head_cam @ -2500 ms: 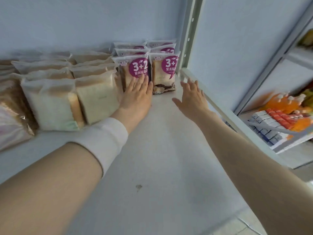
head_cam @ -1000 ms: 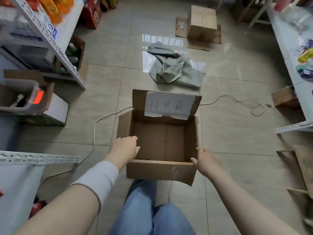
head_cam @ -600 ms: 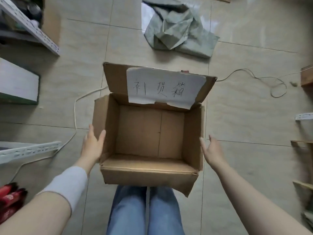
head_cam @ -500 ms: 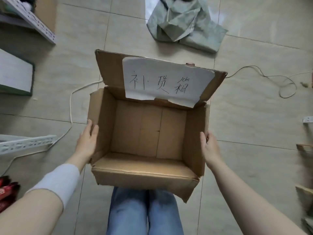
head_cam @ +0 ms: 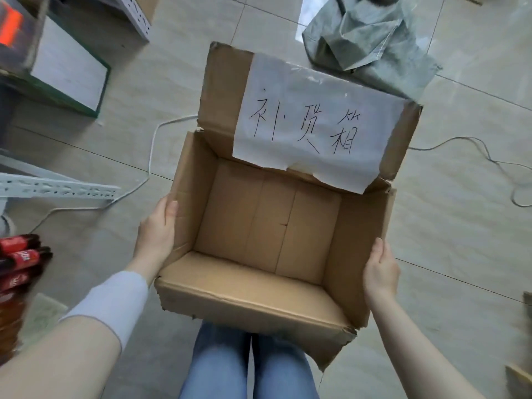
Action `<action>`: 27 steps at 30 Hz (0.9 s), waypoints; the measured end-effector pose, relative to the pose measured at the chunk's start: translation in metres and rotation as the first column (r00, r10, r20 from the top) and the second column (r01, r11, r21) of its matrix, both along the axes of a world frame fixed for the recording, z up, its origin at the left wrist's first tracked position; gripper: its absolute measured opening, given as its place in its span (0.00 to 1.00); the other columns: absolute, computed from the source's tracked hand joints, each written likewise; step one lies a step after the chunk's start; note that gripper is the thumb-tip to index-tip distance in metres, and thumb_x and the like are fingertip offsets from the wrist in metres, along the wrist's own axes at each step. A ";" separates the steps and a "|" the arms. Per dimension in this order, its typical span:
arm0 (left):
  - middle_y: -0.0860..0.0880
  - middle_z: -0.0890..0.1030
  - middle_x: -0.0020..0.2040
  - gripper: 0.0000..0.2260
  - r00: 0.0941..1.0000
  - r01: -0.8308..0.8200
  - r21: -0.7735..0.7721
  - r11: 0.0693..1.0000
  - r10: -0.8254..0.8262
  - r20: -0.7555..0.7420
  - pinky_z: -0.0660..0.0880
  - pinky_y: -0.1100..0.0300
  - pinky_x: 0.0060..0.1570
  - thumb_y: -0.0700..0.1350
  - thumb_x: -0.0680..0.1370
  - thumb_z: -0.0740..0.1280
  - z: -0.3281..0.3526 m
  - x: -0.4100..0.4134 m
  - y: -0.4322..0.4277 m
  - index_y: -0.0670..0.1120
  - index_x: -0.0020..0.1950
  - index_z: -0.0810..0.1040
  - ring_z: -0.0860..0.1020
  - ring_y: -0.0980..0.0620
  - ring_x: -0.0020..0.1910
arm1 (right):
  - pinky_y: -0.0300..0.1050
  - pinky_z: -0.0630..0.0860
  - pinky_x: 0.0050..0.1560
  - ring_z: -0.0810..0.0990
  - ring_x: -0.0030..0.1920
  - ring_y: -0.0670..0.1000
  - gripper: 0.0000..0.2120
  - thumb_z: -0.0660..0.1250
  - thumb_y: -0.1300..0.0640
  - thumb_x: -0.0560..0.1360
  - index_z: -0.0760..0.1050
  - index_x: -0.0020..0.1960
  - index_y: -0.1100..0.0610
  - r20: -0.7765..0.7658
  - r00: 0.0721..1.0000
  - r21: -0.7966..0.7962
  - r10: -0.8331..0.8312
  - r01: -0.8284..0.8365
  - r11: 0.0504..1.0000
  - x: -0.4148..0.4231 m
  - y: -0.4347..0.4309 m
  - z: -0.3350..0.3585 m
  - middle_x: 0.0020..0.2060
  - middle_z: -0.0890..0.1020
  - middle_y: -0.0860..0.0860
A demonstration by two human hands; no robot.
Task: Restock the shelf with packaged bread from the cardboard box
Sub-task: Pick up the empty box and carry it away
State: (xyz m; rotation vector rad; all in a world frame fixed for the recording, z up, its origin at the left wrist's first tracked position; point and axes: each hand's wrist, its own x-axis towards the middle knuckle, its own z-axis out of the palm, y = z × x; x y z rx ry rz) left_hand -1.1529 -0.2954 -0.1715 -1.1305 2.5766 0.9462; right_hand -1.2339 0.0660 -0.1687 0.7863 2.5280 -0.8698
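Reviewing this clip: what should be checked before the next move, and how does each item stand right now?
1. Bread left in the cardboard box: not ok, it is empty.
2. Left hand grips its left wall: ok.
3. Right hand against its right wall: ok.
4. Floor nearby: not ok, a white cable and a grey cloth lie there.
5. Space on the bread shelf: cannot tell, out of view.
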 end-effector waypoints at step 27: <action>0.33 0.79 0.52 0.18 0.291 -0.957 -0.046 0.288 0.941 -0.170 0.68 0.51 0.45 0.51 0.81 0.53 0.253 0.522 -0.016 0.42 0.62 0.73 0.76 0.34 0.50 | 0.46 0.63 0.47 0.75 0.54 0.62 0.19 0.47 0.52 0.82 0.71 0.57 0.63 -0.180 0.244 -0.098 0.953 -0.968 0.229 0.230 -0.351 0.281 0.49 0.77 0.61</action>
